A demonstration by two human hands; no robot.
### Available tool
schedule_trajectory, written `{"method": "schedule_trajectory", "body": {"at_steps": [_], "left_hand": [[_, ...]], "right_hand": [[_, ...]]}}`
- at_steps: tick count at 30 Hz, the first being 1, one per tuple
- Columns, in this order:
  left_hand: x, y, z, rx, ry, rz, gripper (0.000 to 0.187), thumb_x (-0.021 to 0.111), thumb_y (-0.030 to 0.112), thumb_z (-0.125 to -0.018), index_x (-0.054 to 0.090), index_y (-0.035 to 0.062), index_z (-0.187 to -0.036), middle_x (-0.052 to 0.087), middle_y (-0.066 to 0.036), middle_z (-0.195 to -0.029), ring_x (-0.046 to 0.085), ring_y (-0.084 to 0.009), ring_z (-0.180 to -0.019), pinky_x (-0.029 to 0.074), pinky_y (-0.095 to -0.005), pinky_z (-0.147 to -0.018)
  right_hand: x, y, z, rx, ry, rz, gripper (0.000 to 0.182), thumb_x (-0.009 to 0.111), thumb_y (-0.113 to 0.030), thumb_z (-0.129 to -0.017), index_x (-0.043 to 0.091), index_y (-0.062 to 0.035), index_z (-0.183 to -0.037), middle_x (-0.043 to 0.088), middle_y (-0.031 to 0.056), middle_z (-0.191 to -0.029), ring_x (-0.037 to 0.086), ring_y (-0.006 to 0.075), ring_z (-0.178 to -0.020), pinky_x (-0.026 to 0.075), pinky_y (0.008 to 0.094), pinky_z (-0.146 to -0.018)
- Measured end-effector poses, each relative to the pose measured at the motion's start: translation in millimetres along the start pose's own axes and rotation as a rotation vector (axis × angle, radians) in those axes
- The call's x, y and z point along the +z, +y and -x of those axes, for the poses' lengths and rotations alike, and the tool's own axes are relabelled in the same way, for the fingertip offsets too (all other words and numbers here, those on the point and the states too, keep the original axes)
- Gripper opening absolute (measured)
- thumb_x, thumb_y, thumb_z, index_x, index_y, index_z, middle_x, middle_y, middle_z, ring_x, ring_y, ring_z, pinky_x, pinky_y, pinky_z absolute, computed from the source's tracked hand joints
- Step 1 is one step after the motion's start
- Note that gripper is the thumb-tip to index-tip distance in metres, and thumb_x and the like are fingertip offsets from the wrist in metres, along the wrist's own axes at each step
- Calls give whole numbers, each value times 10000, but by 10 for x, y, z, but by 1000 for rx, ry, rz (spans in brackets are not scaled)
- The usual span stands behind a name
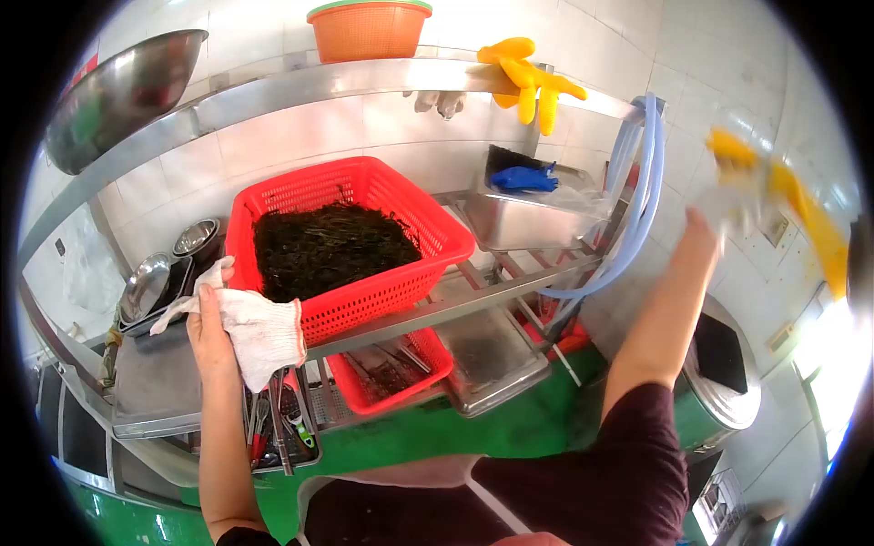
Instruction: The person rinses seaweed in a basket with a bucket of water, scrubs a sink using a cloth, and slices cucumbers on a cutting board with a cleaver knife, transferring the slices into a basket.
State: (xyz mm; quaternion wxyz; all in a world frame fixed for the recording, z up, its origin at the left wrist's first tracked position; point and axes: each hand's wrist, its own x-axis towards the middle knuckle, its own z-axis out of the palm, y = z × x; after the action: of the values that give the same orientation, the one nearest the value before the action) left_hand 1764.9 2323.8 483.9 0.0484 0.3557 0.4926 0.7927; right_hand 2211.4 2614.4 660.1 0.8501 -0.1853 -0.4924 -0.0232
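My left hand (213,341) is closed on a white knit glove (264,332) with an orange-edged cuff, at the near left corner of a red perforated basket (391,289). Dark, stringy seaweed-like strands (332,246) fill much of that basket. Raised far to the right, my right hand (728,205) is smeared by motion, and a whitish blur covers its fingers. From both sides of that blur sticks out a yellow rubber glove (813,218), also blurred, which the hand appears to grip.
Yellow gloves (528,77) and an orange basket (369,32) rest on the upper rail. A blue hose (648,182) hangs at its right end. A steel pan (528,218) stands behind; below are a smaller red basket (428,350) and a tool tray (308,452).
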Motion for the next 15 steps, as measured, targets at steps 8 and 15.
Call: {"method": "schedule_trajectory", "body": {"at_steps": [8,15], "left_hand": [[159,63,261,-72,115,-8,433,469,375,-1032,644,5,-1174,667,-59,-905,614,-110,-783,483,-247,-708],[-107,48,421,-171,286,57,403,498,376,-1021,644,5,-1087,674,-85,-915,638,-151,-796,520,-285,-700]], "right_hand": [[1361,504,-101,53,-1061,510,365,527,-184,-911,619,-127,-1259,652,68,-808,517,137,-524,445,264,-485],[1220,583,86,-278,-944,577,525,615,-358,-874,541,-170,-1359,689,135,-1119,670,241,-822,526,334,-768]]}}
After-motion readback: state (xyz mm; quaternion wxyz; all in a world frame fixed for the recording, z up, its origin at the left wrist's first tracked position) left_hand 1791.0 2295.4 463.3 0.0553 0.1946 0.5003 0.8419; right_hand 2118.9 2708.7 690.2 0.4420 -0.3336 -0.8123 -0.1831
